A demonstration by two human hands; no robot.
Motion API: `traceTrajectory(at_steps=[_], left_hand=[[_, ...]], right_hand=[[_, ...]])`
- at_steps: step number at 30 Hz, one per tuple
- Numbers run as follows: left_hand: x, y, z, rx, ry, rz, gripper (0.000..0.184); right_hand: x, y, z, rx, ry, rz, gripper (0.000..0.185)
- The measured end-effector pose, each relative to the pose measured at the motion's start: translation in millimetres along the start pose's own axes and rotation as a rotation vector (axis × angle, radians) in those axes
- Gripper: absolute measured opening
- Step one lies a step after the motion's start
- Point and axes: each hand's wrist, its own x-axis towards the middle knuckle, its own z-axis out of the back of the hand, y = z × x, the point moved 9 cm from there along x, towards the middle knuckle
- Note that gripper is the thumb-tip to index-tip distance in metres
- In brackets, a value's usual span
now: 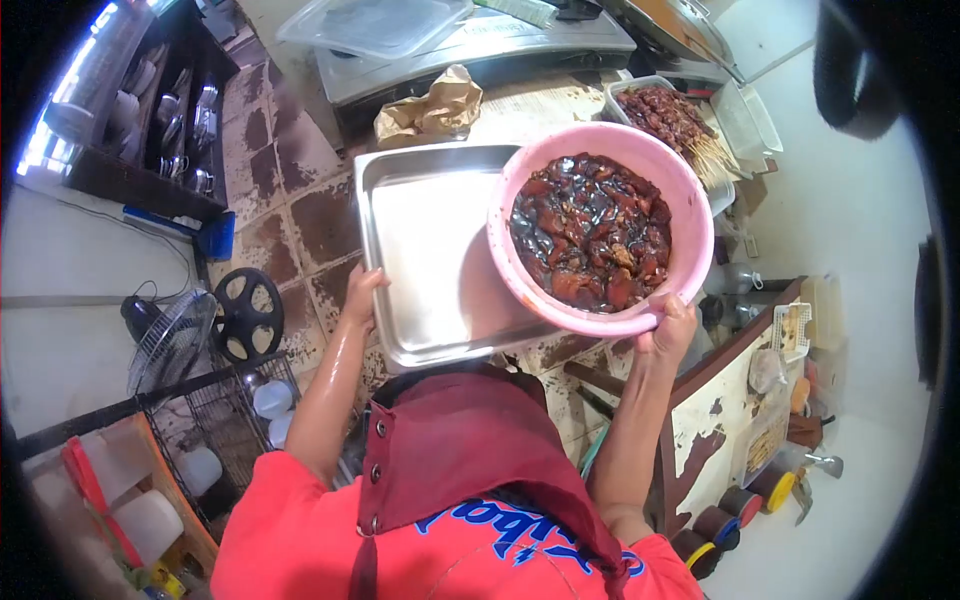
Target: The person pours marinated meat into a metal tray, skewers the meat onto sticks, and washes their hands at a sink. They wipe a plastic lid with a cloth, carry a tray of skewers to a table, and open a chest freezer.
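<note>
Above tiled floor [268, 242], pinches metal tray [430, 245] at left grip [367, 292], pink basin [694, 215] of saucy meat [590, 235] at right grip [670, 326].

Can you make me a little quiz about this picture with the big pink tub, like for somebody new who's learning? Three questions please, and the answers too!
1. Which grip holds the rim of the pink tub, left or right?

2. True or false: the dark meat is in the metal tray.

3. Where is the crumpled brown paper?
A) Inside the tub
B) Just beyond the tray's far edge
C) Beside the fan

Key:
1. The right grip.
2. False; it is in the tub.
3. B.
</note>
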Motion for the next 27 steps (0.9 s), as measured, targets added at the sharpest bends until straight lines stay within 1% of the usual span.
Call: traceTrajectory(at_steps=[2,3,6,7,10,11,14,17,20,21,24,25,27], left_hand=[[5.0,-4.5,-16.4,-0.05,-0.065,-0.043,0.037],[9.3,-7.5,-24.4,-0.077,-0.096,-0.067,0.037],[26.7,-6.9,-42.8,-0.15,-0.142,-0.095,0.035],[35.2,-2.0,-45.1,-0.19,-0.164,-0.067,0.033],[48.6,2.3,-49.7,-0.179,-0.179,-0.071,0.028],[52.2,4.0,-50.7,-0.227,-0.184,-0.067,0.024],[59.0,-4.7,-48.1,-0.151,-0.193,-0.161,0.02],[57.5,-13.5,-55.8,-0.148,-0.145,-0.214,0.021],[57.0,-14.0,-55.8,-0.158,-0.145,-0.184,0.023],[62.3,-15.3,-50.8,-0.106,-0.169,-0.289,0.023],[66.6,-14.8,-50.8,-0.067,-0.144,-0.303,0.038],[68.7,-12.4,-52.1,-0.049,-0.119,-0.277,0.038],[66.6,-11.1,-50.3,-0.099,-0.128,-0.286,0.029]], right_hand=[[2.4,13.5,-5.0,-0.085,0.025,0.082,0.026],[8.7,13.4,-6.2,-0.101,0.102,0.128,0.022],[-0.8,27.3,-30.2,-0.117,0.15,0.189,0.021],[0.4,26.7,-33.9,-0.177,0.134,0.186,0.02],[6.2,19.9,-46.1,-0.249,0.139,0.179,0.019],[6.3,18.4,-51.0,-0.224,0.134,0.182,0.017],[7.8,17.2,-69.5,-0.302,0.189,0.262,0.014],[8.0,24.8,-84.7,-0.482,0.181,0.334,0.01],[-2.7,41.4,-112.9,-0.553,0.243,0.429,0.008],[-15.9,52.5,-130.9,-0.574,0.286,0.485,0.007],[-19.4,63.2,-155.4,-0.88,0.305,0.77,0.006],[-25.0,66.7,-165.4,-0.958,0.292,0.863,0.007],[-45.5,70.2,-186.6,-1.118,0.261,1.046,0.008]])
